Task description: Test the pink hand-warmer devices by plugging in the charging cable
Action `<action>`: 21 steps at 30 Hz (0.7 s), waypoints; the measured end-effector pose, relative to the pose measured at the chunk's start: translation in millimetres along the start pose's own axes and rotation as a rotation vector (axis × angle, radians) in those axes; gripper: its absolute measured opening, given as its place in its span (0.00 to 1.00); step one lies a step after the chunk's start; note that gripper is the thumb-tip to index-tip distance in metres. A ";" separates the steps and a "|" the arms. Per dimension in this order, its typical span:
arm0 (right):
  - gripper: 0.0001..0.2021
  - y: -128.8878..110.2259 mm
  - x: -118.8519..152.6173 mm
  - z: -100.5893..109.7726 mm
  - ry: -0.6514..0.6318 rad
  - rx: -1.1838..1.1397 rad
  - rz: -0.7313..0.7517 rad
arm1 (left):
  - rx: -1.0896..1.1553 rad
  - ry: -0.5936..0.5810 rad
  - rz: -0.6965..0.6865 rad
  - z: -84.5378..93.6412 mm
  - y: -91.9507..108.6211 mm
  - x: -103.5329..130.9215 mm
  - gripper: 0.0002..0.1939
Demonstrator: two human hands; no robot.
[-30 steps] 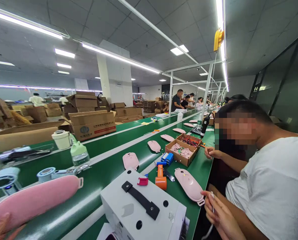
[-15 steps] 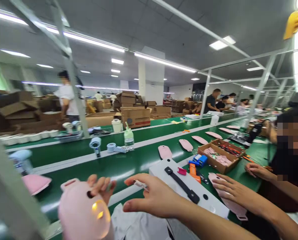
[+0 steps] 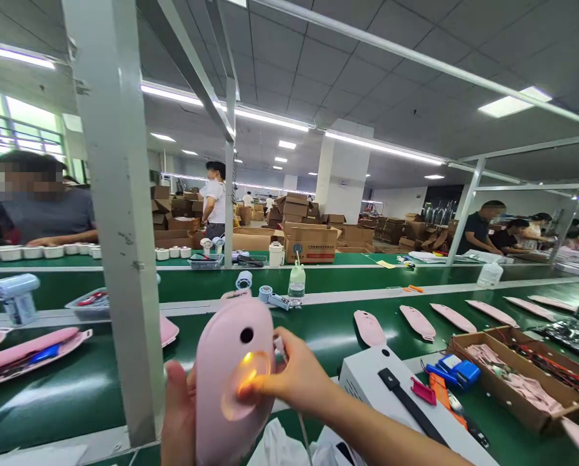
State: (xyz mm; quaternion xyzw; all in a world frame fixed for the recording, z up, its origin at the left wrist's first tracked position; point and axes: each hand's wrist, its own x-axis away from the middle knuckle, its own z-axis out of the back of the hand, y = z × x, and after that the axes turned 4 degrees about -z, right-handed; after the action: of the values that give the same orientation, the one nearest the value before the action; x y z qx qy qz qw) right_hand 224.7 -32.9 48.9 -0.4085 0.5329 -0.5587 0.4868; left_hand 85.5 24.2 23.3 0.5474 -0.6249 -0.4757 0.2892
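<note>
A pink rounded plastic device [image 3: 216,395] stands upright before me, with a dark round hole and an oval patch glowing orange. My left hand [image 3: 177,414] is closed round its left side; most of those fingers are hidden behind it. At its right edge, my right hand [image 3: 304,375] pinches a white cable plug [image 3: 280,347], the thumb lying over the glowing patch. Whether the plug sits inside a socket I cannot tell. A thin white cable [image 3: 304,437] hangs below that hand. White cloth or plastic [image 3: 280,446] lies underneath.
A metal post [image 3: 119,226] rises close on the left. To the right stand a white box with a black strap handle [image 3: 367,382], blue packs [image 3: 457,370] and a cardboard tray of parts [image 3: 522,395]. Pink shells [image 3: 370,328] line the green belt [image 3: 318,323]. Other people work beyond.
My view has swung left. The right hand has brought the plug against the device's right edge. My left hand has shifted from the device's upper right to its left side.
</note>
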 end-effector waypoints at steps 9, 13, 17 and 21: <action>0.17 -40.3 -14.2 25.6 0.020 0.040 0.280 | -0.073 -0.069 0.070 -18.5 8.4 6.4 0.44; 0.18 -43.2 -15.1 26.8 0.029 -0.011 0.182 | -0.107 -0.097 0.086 -16.4 13.3 4.8 0.42; 0.20 -41.0 -17.1 27.8 0.025 -0.011 0.138 | -0.153 -0.102 0.076 -17.2 16.1 6.3 0.38; 0.19 -39.1 -15.3 28.3 0.001 -0.008 0.156 | -0.188 -0.069 0.075 -19.6 15.1 10.3 0.36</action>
State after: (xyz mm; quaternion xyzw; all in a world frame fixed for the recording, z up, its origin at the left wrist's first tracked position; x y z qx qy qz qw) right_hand 251.0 -25.2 91.5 -0.3676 0.5655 -0.5170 0.5271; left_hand 94.1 8.1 42.9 0.4773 -0.6069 -0.5399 0.3351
